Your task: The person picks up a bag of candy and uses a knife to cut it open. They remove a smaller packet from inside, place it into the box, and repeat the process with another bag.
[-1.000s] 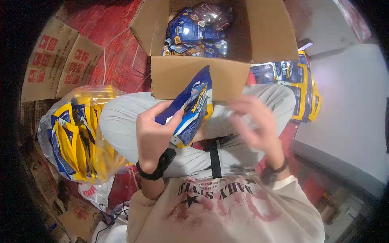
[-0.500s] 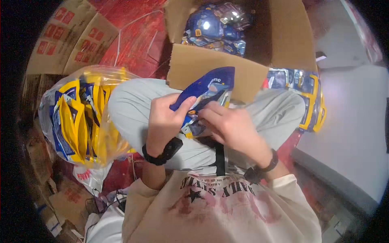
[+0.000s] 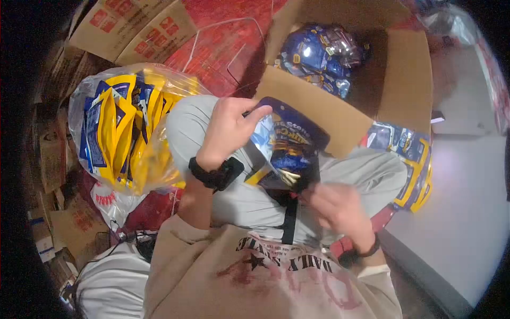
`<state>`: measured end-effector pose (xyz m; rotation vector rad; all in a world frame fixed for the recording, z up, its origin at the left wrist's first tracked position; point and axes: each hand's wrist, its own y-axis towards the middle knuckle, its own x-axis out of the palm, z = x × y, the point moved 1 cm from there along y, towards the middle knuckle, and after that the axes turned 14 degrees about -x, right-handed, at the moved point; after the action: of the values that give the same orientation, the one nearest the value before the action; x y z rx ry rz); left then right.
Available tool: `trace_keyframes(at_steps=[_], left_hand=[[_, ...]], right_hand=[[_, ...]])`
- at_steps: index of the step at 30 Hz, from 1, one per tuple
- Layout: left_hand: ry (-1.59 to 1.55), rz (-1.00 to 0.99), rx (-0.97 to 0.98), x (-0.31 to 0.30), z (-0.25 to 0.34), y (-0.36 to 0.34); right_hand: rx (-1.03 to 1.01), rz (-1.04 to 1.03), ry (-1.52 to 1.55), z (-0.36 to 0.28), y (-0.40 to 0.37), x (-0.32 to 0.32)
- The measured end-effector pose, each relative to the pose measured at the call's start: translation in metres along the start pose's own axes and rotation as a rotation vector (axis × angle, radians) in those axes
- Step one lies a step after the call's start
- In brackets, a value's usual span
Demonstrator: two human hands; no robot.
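A blue printed pouch [image 3: 293,127] is tilted over my lap, with its printed front turned towards the camera. My left hand [image 3: 228,127] pinches its upper left corner between thumb and fingers. Below and to the right of the pouch is my right hand [image 3: 340,207], smeared by motion near its lower edge. Whether that hand holds anything cannot be made out. Just beyond the pouch stands an open cardboard box [image 3: 319,106] with shiny blue packets [image 3: 313,50] inside.
At the left, a clear plastic bag [image 3: 79,101] holds several yellow and blue pouches [image 3: 109,135]. More pouches [image 3: 414,165] lie by my right knee. Printed cartons [image 3: 133,32] stand at the upper left. A grey surface [image 3: 462,212] is on the right.
The pouch has turned and opened out to show its printed front. My right hand has left it and moved down and right, while my left hand still grips it. The view has shifted.
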<state>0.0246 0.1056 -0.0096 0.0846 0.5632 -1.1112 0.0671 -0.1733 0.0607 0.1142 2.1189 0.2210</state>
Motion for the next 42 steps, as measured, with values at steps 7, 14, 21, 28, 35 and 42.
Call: trace_keyframes(at_steps=[7,14,21,28,35,42], left_hand=[[-0.041,-0.22,0.122,-0.004,0.01,0.006],[0.069,-0.166,0.465,0.011,0.034,-0.008],[0.069,-0.182,0.445,0.013,0.039,-0.018],[0.098,-0.159,0.46,0.012,0.032,-0.016],[0.027,-0.135,0.443,0.019,0.031,-0.012],[0.026,-0.148,0.08,0.007,0.02,-0.036]], right_hand=[[0.017,-0.126,0.039,-0.002,-0.033,-0.002],[0.026,-0.161,-0.041,-0.005,-0.004,-0.003],[0.104,-0.154,-0.112,0.014,0.032,0.008],[0.054,-0.227,-0.172,0.044,0.037,0.038],[0.01,-0.208,-0.094,0.061,0.038,0.049],[0.149,-0.267,-0.043,0.06,0.039,0.059]])
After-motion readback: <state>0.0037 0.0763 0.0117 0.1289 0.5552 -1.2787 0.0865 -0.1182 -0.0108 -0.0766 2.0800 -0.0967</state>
